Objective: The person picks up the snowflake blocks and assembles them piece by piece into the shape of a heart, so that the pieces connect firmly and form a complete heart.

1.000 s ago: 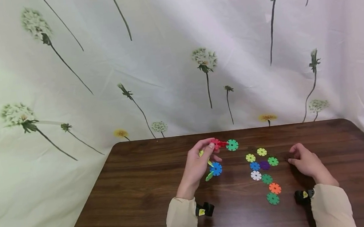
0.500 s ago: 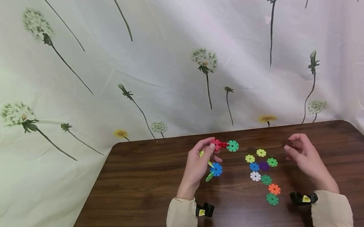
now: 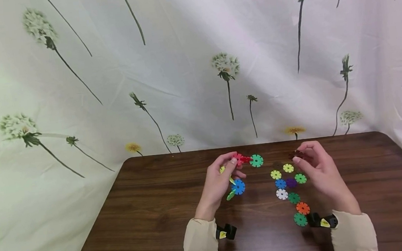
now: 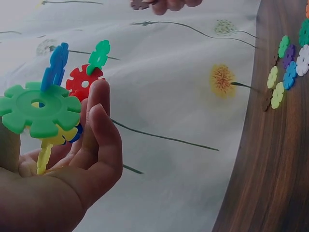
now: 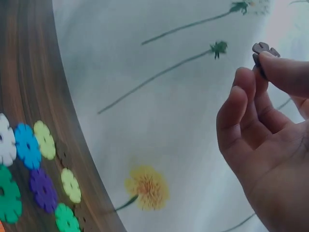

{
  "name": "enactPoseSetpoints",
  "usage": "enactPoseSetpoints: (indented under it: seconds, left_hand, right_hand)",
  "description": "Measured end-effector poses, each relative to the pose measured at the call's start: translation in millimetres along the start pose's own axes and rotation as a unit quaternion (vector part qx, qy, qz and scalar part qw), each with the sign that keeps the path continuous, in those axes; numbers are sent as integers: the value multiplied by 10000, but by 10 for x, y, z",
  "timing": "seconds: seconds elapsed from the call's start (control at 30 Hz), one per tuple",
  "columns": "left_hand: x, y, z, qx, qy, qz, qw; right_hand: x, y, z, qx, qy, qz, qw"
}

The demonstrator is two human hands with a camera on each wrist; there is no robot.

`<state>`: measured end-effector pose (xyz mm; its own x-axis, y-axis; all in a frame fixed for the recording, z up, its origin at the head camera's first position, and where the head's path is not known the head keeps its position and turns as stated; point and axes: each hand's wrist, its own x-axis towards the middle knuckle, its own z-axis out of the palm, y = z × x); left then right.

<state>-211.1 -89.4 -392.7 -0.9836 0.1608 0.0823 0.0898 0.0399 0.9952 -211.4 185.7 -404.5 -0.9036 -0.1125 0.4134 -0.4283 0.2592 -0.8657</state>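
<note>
Behind both grips, a flowery white cloth [image 3: 185, 115] was seen, and below them a wide brown table [image 3: 153, 235]. By the left hand [image 3: 218, 182], a chain of bright discs [image 4: 17, 108] was grasped, with its red disc [image 3: 238, 159] pinched at the fingertips. A blue disc [image 3: 239, 190] was hung below that grip, and a green disc [image 3: 256, 157] was stuck out to its right. Loose discs [image 3: 280, 183] were laid flat between the hands, nearer the right one. By the right hand [image 3: 323, 174], a small brown piece [image 5: 265, 48] was pinched between thumb and finger, apart from the chain; whether it was one disc or two could not be told.

It was judged best for the chain to be held close to its working end, so wobbling would be stopped. The brown piece was best held by its edge, with a slot left bare and squarely lined up. Hard squeezing was best avoided, since thin discs might be bent or popped loose.
</note>
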Motion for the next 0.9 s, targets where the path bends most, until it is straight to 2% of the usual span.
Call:
enactPoseSetpoints:
  seconds: [0.33, 0.73, 0.9]
  left_hand:
    - [-10, 22, 11, -60, -32, -50, 10000]
    - [-7, 15, 34, -70, -38, -30, 10000]
    - [-8, 17, 39, -48, -38, -45, 10000]
  right_hand:
    - [16, -60, 182, -25, -258, -138, 9996]
    - [15, -94, 325, 212, -606, 268, 9976]
    - [17, -84, 352, 102, -615, 331, 9975]
